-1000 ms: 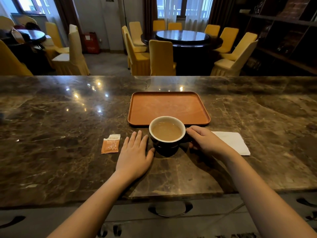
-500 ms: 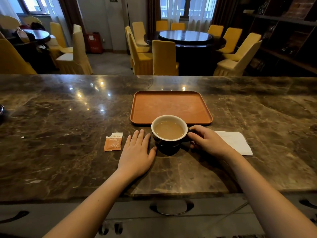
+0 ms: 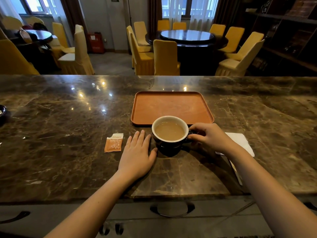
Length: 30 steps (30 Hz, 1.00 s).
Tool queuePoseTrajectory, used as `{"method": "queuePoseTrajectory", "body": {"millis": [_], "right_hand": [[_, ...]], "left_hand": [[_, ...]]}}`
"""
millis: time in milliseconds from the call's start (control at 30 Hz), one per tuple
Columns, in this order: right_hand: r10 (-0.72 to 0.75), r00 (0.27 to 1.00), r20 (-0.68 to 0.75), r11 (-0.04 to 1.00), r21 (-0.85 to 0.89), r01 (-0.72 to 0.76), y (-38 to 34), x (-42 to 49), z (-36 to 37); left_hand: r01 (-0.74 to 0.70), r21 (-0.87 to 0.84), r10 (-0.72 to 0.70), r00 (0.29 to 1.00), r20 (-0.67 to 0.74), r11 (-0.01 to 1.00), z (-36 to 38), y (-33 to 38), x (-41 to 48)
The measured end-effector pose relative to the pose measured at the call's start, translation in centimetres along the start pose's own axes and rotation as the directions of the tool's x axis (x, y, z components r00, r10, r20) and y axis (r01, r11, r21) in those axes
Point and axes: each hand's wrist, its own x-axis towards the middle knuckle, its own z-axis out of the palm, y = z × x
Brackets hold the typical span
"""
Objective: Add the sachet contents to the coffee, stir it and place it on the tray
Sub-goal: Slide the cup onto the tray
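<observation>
A dark cup (image 3: 169,134) with a white inside holds milky coffee and stands on the marble counter just in front of the orange tray (image 3: 171,107). My right hand (image 3: 208,138) grips the cup's handle on its right side. My left hand (image 3: 138,154) lies flat on the counter, fingers apart, its thumb close to the cup's base. A torn orange sachet (image 3: 114,142) lies flat on the counter to the left of my left hand. The tray has nothing on it.
A white napkin (image 3: 240,141) lies under and right of my right wrist, with a thin spoon-like handle (image 3: 235,170) near the counter's front edge. A dark object (image 3: 2,112) sits at the far left edge. Yellow chairs and round tables stand beyond the counter.
My right hand's fingers have closed further around the cup's handle. The left hand and the sachet stay where they were; the camera shifted slightly.
</observation>
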Motion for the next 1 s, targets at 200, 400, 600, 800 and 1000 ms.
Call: {"method": "queuePoseTrajectory", "body": {"millis": [200,400,600,800,1000], "right_hand": [[0.023,0.996,-0.083,0.994,0.108,-0.014,0.0,-0.2,0.5],[0.011,0.993,-0.116,0.99,0.14,0.005,0.4,-0.3,0.5],[-0.008,0.99,-0.14,0.977,0.209,0.037,0.4,0.9,-1.2],[-0.013,0.982,-0.188,0.97,0.238,0.058,0.4,3.5,-2.6],[0.02,0.973,-0.229,0.98,0.197,0.026,1.8,7.0,-2.8]], "left_hand": [[0.001,-0.005,-0.001,1.0,-0.014,1.0,0.0,0.0,0.0],[-0.005,-0.003,0.005,1.0,-0.016,1.0,0.1,-0.1,-0.1],[-0.009,-0.001,0.009,1.0,0.002,1.0,0.0,-0.2,-0.1],[-0.018,-0.012,0.018,1.0,0.009,1.0,0.1,-0.4,-0.1],[-0.018,0.027,0.017,1.0,0.02,0.999,0.4,-0.5,-0.2]]}}
